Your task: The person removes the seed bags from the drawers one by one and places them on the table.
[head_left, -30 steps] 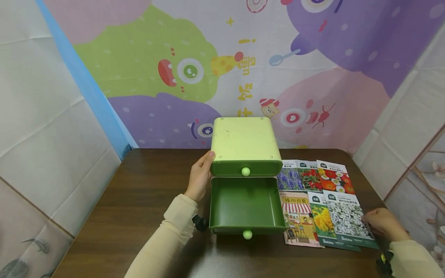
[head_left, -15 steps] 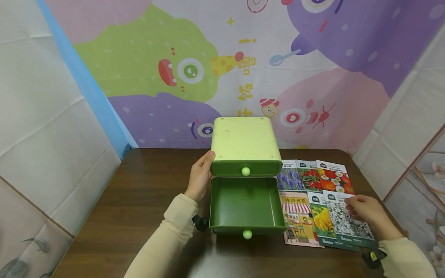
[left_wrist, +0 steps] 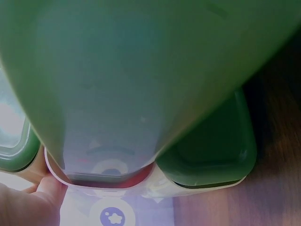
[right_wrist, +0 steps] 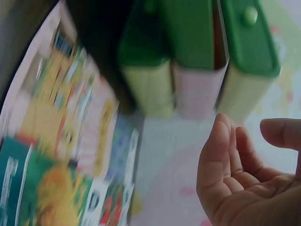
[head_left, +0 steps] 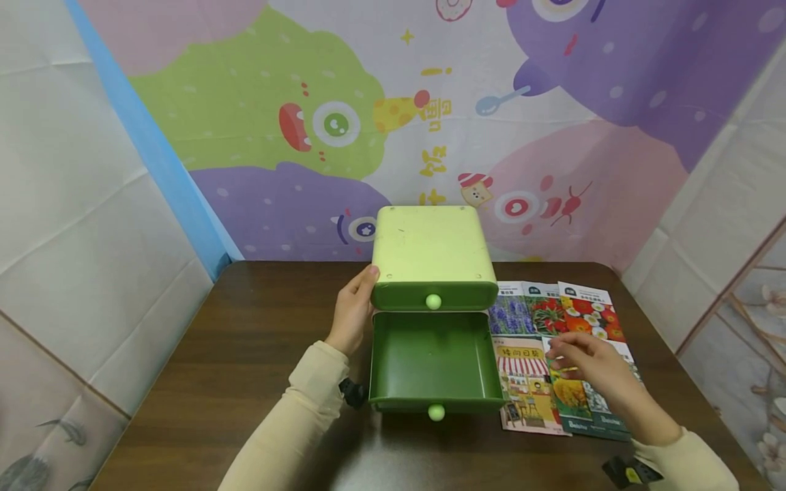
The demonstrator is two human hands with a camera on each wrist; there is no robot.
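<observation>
A small drawer cabinet (head_left: 432, 242) with a pale yellow top stands on the table. Its green middle drawer (head_left: 432, 361) is pulled out and holds nothing. My left hand (head_left: 353, 310) rests along the cabinet's left side, the thumb near the upper front edge. In the left wrist view, the drawer covers most of the scene. My right hand (head_left: 602, 372) hovers over the seed packets, its fingers loosely bent and the thumb apart, with nothing between them. It partly hides the yellow-flower packet (head_left: 577, 426) and the white-flower packet beneath.
Right of the cabinet lie a pink-and-yellow packet (head_left: 528, 389), a purple-flower packet (head_left: 512, 314), a red-flower packet (head_left: 546, 314) and a poppy packet (head_left: 592, 317). Behind the brown table (head_left: 245, 382) hangs a cartoon cloth (head_left: 264, 88).
My right hand has left the right edge of the white-flower packet and moved leftward, across the packets towards the cabinet. My left hand and the drawer have stayed where they were.
</observation>
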